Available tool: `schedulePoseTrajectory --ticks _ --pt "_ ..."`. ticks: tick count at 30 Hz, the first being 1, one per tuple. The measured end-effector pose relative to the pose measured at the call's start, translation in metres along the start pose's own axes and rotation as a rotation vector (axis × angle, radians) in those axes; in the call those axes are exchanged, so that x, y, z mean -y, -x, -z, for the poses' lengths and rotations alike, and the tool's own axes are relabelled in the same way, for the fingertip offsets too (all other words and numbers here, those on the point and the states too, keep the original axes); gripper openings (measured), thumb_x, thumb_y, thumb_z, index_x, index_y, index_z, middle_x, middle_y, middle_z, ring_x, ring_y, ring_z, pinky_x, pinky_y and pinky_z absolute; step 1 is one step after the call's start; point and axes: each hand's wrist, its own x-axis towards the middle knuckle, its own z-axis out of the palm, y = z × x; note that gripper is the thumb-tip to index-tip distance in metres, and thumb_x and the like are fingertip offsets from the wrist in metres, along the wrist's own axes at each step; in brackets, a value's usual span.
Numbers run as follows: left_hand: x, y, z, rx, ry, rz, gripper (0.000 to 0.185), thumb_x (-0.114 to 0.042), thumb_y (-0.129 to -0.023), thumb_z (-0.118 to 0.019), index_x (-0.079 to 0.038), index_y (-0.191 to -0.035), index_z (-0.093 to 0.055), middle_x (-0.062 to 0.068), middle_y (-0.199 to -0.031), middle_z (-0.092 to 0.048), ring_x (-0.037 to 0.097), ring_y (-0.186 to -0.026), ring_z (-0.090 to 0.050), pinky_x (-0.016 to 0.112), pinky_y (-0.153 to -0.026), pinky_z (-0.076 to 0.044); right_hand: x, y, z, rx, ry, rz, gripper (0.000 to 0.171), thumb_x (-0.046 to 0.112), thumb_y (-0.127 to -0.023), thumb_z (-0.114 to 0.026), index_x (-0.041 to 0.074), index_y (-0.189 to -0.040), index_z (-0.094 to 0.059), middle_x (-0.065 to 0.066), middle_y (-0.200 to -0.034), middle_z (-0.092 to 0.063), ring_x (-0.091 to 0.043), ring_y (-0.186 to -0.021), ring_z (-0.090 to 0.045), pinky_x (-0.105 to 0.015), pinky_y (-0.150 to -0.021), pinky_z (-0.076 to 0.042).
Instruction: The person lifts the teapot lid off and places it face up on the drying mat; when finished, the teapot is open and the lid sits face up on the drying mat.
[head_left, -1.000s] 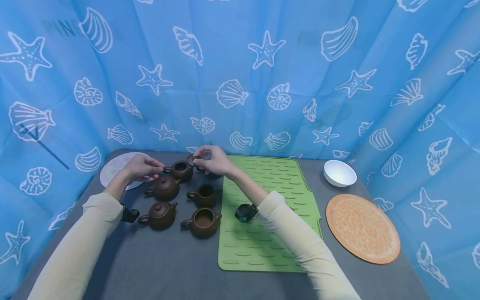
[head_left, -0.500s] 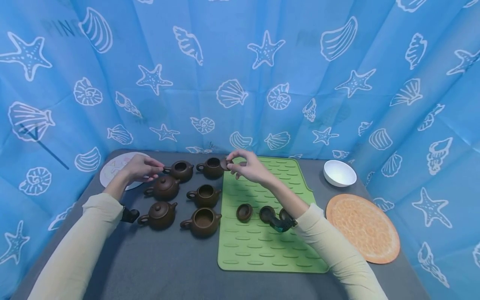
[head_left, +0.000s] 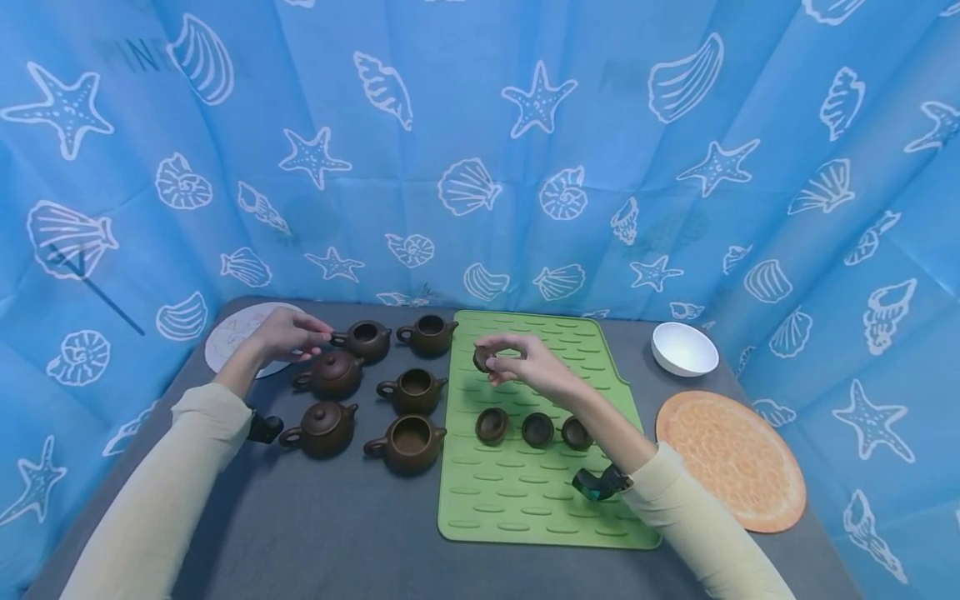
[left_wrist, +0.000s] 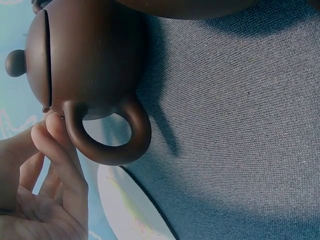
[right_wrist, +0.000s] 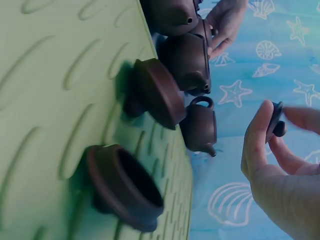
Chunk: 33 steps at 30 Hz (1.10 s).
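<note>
My right hand (head_left: 528, 367) pinches a small dark brown teapot lid (head_left: 482, 358) above the green mat. In the right wrist view the lid (right_wrist: 274, 122) is tilted, its knob facing away from the palm. Three more lids lie knob-down in a row on the mat, the leftmost lid (head_left: 492, 425) nearest the teapots. My left hand (head_left: 288, 335) pinches the handle of the back-left lidless teapot (head_left: 365, 342); the grip is partly hidden behind a lidded teapot (left_wrist: 95, 60) in the left wrist view. A lidless teapot (head_left: 429, 335) stands at the back, beside the mat.
Another lidded teapot (head_left: 321, 429) and two lidless ones, the front one a wide teapot (head_left: 408, 465), stand left of the green mat (head_left: 480, 508). A white plate (head_left: 225, 337) lies back left. At right are a white bowl (head_left: 684, 350) and an orange round placemat (head_left: 731, 458).
My right hand has lifted the lid off the back teapot and carried it right and toward me, over the mat. My left hand stays at the back-left teapot's handle.
</note>
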Motion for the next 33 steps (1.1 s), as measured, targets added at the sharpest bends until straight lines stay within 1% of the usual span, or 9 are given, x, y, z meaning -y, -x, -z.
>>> schedulePoseTrajectory --ticks 1,3,5,12,15,19,22,26,33 --pt "0.0 0.0 0.0 -0.002 -0.001 0.002 0.036 -0.02 -0.111 -0.062 0.002 -0.139 -0.068 0.017 -0.117 -0.072 0.018 -0.091 -0.071 0.033 -0.084 -0.065 -0.003 0.002 0.001 -0.004 -0.003 -0.002 0.047 0.014 -0.107 -0.067 0.005 -0.152 -0.058 -0.023 -0.143 -0.061 -0.045 -0.112 -0.074 -0.066 -0.105 -0.057" --pt "-0.001 0.001 0.0 -0.006 -0.002 0.005 0.036 -0.021 -0.111 -0.062 0.002 -0.139 -0.068 0.018 -0.119 -0.072 0.017 -0.09 -0.071 0.033 -0.083 -0.065 -0.009 0.004 0.003 -0.015 0.005 0.001 0.049 0.017 -0.105 -0.072 0.005 -0.15 -0.058 -0.023 -0.142 -0.06 -0.052 -0.121 -0.071 -0.063 -0.102 -0.059" --pt "-0.002 0.001 0.0 -0.007 -0.004 0.009 0.036 -0.021 -0.111 -0.062 0.001 -0.139 -0.068 0.019 -0.119 -0.071 0.016 -0.089 -0.071 0.033 -0.084 -0.065 -0.016 0.005 0.005 -0.029 0.012 -0.001 0.051 0.017 -0.103 -0.076 0.005 -0.149 -0.059 -0.023 -0.143 -0.059 -0.052 -0.125 -0.07 -0.06 -0.101 -0.061" --pt "-0.002 0.001 -0.002 -0.011 0.005 0.016 0.036 -0.02 -0.111 -0.062 0.001 -0.139 -0.068 0.017 -0.117 -0.071 0.016 -0.089 -0.07 0.033 -0.083 -0.064 -0.032 0.004 0.013 -0.039 0.088 -0.025 0.055 0.018 -0.101 -0.079 0.001 -0.15 -0.059 -0.023 -0.144 -0.063 -0.041 -0.122 -0.075 -0.046 -0.101 -0.064" --pt "-0.001 0.001 -0.002 -0.013 0.007 0.016 0.036 -0.02 -0.111 -0.062 0.001 -0.139 -0.067 0.014 -0.114 -0.072 0.016 -0.089 -0.07 0.033 -0.084 -0.064 -0.035 0.002 0.014 -0.033 0.153 -0.019 0.056 0.014 -0.1 -0.079 -0.004 -0.148 -0.059 -0.025 -0.144 -0.067 -0.042 -0.129 -0.071 -0.047 -0.104 -0.062" --pt "0.0 0.002 -0.002 -0.02 0.01 0.013 0.036 -0.02 -0.111 -0.062 0.002 -0.139 -0.068 0.011 -0.109 -0.072 0.015 -0.087 -0.069 0.033 -0.083 -0.065 -0.036 -0.003 0.013 -0.017 0.217 -0.058 0.054 0.012 -0.099 -0.079 -0.006 -0.147 -0.059 -0.027 -0.147 -0.066 -0.046 -0.14 -0.062 -0.051 -0.111 -0.058" --pt "0.0 0.004 -0.001 -0.024 0.009 0.01 0.035 -0.019 -0.111 -0.062 0.003 -0.138 -0.068 0.012 -0.108 -0.072 0.015 -0.086 -0.069 0.032 -0.081 -0.064 -0.037 -0.006 0.012 0.007 0.24 -0.088 0.053 0.01 -0.1 -0.077 -0.007 -0.147 -0.059 -0.029 -0.15 -0.064 -0.047 -0.145 -0.059 -0.051 -0.113 -0.057" --pt "0.0 0.004 -0.001 -0.028 0.01 0.012 0.035 -0.019 -0.111 -0.062 0.002 -0.138 -0.068 0.014 -0.11 -0.072 0.017 -0.087 -0.069 0.032 -0.081 -0.064 -0.037 -0.009 0.012 0.035 0.248 -0.097 0.053 0.006 -0.099 -0.077 -0.01 -0.146 -0.058 -0.031 -0.15 -0.063 -0.047 -0.145 -0.059 -0.049 -0.113 -0.057" --pt "-0.001 0.003 -0.002 -0.029 0.007 0.017 0.035 -0.02 -0.111 -0.062 0.001 -0.139 -0.068 0.013 -0.111 -0.073 0.016 -0.088 -0.07 0.032 -0.082 -0.064 -0.043 -0.017 0.012 0.074 0.253 -0.067 0.052 0.001 -0.095 -0.079 -0.011 -0.143 -0.061 -0.03 -0.148 -0.065 -0.046 -0.143 -0.061 -0.044 -0.11 -0.059"
